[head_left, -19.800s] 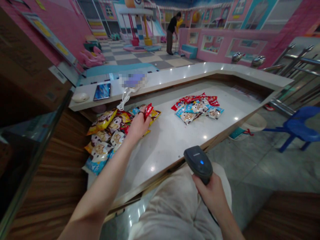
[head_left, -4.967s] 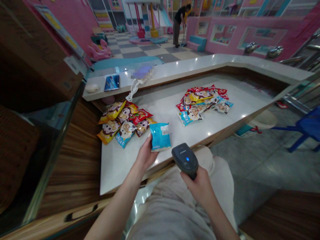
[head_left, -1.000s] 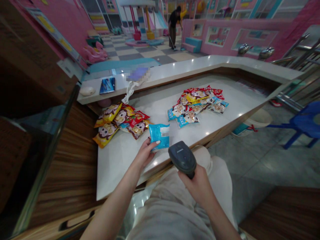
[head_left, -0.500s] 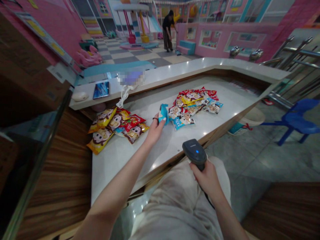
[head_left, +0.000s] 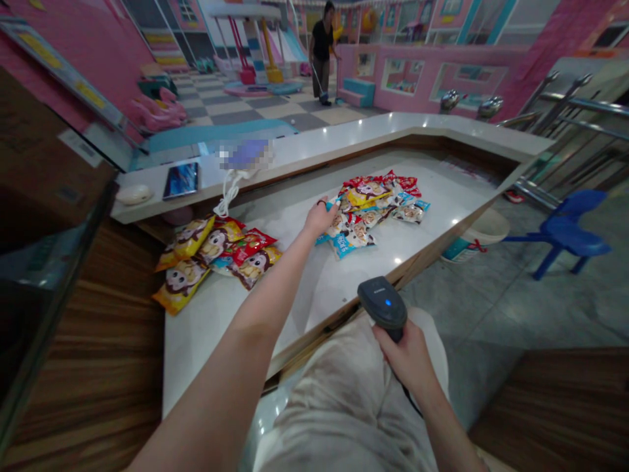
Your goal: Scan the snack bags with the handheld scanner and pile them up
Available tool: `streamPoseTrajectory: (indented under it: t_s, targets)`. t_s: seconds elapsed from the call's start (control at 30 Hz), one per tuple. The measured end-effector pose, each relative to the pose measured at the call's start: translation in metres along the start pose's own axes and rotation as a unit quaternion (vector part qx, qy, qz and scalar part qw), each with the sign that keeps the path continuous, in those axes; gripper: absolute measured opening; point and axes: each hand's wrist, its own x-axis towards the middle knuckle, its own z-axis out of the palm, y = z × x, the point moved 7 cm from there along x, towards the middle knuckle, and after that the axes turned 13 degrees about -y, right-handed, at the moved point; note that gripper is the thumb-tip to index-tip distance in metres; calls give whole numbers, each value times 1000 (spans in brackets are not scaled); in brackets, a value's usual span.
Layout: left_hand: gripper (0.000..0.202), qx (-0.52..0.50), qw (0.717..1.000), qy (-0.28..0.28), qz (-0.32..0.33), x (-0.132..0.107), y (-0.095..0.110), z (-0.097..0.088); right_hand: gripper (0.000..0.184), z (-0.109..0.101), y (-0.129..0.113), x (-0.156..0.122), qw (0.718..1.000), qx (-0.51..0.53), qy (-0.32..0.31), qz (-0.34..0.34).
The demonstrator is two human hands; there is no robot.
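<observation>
My left hand [head_left: 319, 217] is stretched out over the white counter [head_left: 304, 295] and rests at the left edge of the right-hand pile of snack packets [head_left: 376, 200]. Its fingers are curled on a blue snack packet [head_left: 328, 205], of which only a sliver shows. My right hand [head_left: 409, 357] is low over my lap, gripping a dark handheld barcode scanner [head_left: 382, 307] with a blue light lit. A second pile of yellow, red and blue snack packets [head_left: 211, 252] lies at the counter's left, apart from both hands.
A raised ledge behind the counter carries a phone [head_left: 181, 180], a white oval object [head_left: 133, 194] and a white coiled cable [head_left: 226, 193]. A blue plastic chair [head_left: 565, 229] and a bucket [head_left: 474, 236] stand on the floor to the right. A person [head_left: 322, 49] mops far behind.
My left hand has carried the blue packet from in front of the scanner across to the right-hand pile. The scanner hand has dropped slightly toward my lap.
</observation>
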Motion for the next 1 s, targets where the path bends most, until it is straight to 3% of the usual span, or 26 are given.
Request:
streamPoseTrajectory:
  t_s: [0.13, 0.3, 0.37, 0.47, 0.6, 0.7, 0.9, 1.0]
  targets:
    - [56, -5, 997, 30, 72, -40, 6, -15, 22, 4, -3, 0, 1000, 3, -9, -2]
    - [56, 61, 981, 36, 179, -138, 4, -24, 22, 9, -7, -3, 1000, 1, -24, -14]
    - [57, 120, 981, 44, 149, -171, -12, -28, 21, 10, -10, -4, 999, -4, -27, -22]
    - [59, 191, 976, 73, 79, -201, -45, -41, 20, 10, -16, -5, 999, -8, -28, -32]
    - [61, 240, 966, 90, 35, -215, -80, -56, 21, 13, -19, -7, 999, -6, -31, -29]
    - [55, 226, 970, 86, 31, -216, -94, -61, 21, 14, -18, -7, 999, 0, -36, -22]
    - [49, 137, 986, 84, 45, -219, -94, -68, 20, 11, -20, -9, 999, 2, -30, -29]
    - [46, 16, 994, 84, 61, -227, -84, -73, 20, 9, -20, -10, 999, 2, -25, -29]
